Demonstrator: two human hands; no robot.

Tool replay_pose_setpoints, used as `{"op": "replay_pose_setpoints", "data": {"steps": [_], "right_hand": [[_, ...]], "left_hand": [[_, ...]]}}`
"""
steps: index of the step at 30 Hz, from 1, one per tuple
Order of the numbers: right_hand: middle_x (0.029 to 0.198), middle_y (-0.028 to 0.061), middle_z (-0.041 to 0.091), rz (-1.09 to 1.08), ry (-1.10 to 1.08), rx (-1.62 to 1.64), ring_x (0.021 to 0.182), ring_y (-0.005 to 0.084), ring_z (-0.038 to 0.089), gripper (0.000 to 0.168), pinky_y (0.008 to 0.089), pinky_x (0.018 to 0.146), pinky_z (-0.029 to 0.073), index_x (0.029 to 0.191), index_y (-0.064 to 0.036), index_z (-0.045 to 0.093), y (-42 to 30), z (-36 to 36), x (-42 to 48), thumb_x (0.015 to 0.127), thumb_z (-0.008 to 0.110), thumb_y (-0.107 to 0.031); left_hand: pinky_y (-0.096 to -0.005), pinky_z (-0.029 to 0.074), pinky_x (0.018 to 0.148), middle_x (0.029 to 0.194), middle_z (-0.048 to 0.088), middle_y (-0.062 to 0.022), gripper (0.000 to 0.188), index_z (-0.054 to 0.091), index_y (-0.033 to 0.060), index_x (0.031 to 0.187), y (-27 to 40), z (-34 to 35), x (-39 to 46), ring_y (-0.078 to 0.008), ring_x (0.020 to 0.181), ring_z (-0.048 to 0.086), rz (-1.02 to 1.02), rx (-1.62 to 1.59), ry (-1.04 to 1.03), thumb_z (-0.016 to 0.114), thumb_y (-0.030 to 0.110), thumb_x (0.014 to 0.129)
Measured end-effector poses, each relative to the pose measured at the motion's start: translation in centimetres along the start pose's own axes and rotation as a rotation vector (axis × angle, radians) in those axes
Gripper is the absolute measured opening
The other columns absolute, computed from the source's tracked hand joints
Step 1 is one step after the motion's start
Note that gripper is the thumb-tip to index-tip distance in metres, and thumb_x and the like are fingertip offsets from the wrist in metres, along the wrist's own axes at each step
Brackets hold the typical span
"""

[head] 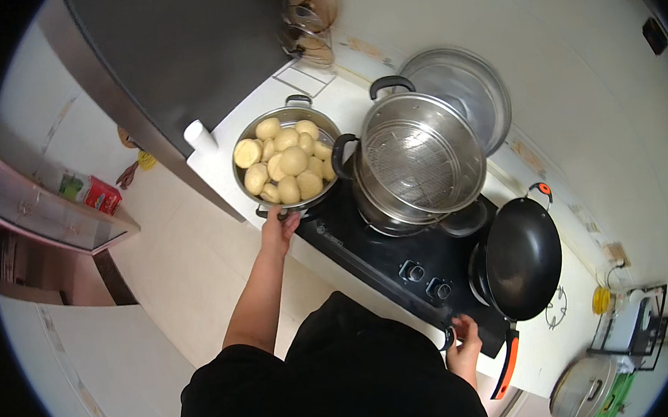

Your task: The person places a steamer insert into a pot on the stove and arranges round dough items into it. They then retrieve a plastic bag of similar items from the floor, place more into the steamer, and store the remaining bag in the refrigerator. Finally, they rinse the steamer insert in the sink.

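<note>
My left hand [280,230] is at the near handle of a metal steamer tier [242,183], its fingers around the black loop. Pale yellow buns or peeled potatoes [293,160] are heaped in that tier. To its right, another steamer pot [424,154] with a perforated bottom stands tilted-looking on the black gas stove [367,253]. Near the stove's front edge, my right hand [465,339] has its fingers apart and holds nothing visible. A dark round item lies at its wrist side.
Behind the pot, a large lid [478,91] leans near the wall. A black wok [523,258] with an orange-black handle [506,365] sits on the right burner. A white cup [200,138] stands at the counter's left corner. A rack [631,326] is far right.
</note>
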State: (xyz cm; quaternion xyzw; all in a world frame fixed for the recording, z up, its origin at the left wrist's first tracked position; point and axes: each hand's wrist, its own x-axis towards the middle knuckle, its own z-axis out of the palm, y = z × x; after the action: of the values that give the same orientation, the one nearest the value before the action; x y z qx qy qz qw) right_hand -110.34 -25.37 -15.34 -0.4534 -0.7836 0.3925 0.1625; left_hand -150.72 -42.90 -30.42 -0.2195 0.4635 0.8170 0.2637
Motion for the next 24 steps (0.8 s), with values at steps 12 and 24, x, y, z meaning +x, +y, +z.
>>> {"op": "replay_pose_setpoints", "data": {"steps": [12, 24], "right_hand": [[0.097, 0.0182, 0.063, 0.022, -0.155, -0.035, 0.086, 0.0280, 0.064, 0.037, 0.0326, 0.062, 0.051, 0.108, 0.003, 0.049, 0.0, 0.6, -0.1, 0.072, 0.056, 0.009], [0.094, 0.0200, 0.063, -0.066, -0.158, -0.078, 0.088, 0.0332, 0.062, 0.035, 0.0356, 0.073, 0.050, 0.106, 0.003, 0.050, 1.1, 0.0, 0.4, 0.072, 0.059, 0.003]], "left_hand": [[-0.0328, 0.052, 0.070, 0.091, 0.060, -0.0114, 0.032, 0.049, 0.0009, 0.100, 0.5, -0.6, 1.5, -0.0215, 0.079, 0.063, -0.015, 0.139, 0.011, 0.050, 0.024, 0.079], [-0.0297, 0.050, 0.069, 0.093, 0.061, -0.0087, 0.036, 0.049, 0.0058, 0.101, 0.1, -1.4, 1.7, -0.0194, 0.088, 0.062, 0.007, 0.229, -0.015, 0.050, 0.038, 0.084]]}}
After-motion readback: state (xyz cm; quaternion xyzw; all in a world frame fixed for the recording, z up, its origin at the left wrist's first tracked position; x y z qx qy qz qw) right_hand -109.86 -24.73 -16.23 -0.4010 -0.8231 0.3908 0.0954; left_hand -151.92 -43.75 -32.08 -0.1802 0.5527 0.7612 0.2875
